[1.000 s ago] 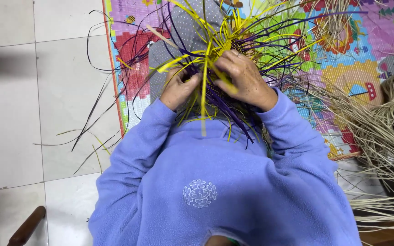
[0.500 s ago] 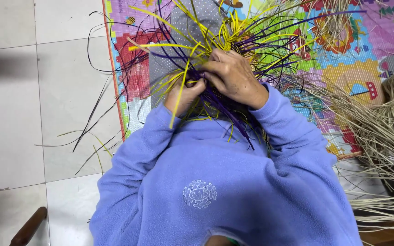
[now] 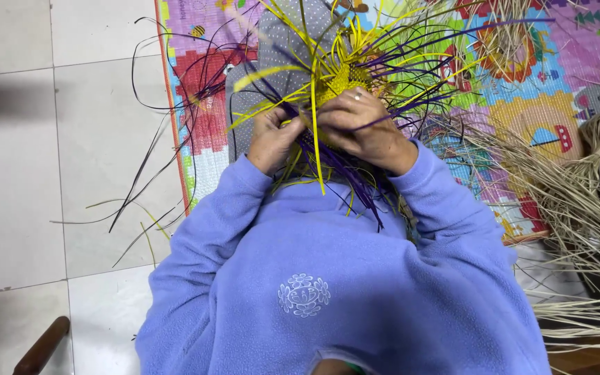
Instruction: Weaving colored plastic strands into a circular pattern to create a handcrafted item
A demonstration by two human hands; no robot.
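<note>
Two hands work at one piece: a half-woven bundle of yellow and purple flat plastic strips, its tight yellow woven core sitting at twelve o'clock from the knuckles, with loose strip ends fanning out in every direction. The strips are too many and too tangled to count.

The left hand is curled closed around several yellow strips at the bundle's nine o'clock edge; one long yellow strip runs down between the two hands toward six o'clock. The right hand lies over the lower part of the weave with fingers bent, pinning purple strips beneath the palm; how tightly it clasps them cannot be made out, since the fingertips are buried in the strands.

Both arms wear one lilac fleece top with a pale round emblem on the chest. Under the work lies one bright patterned play mat, cut off at the top edge. One heap of pale dried straw spreads at three o'clock, running off the frame. White floor tiles fill the nine o'clock side, and one brown wooden handle pokes in at seven o'clock, its far end hidden.
</note>
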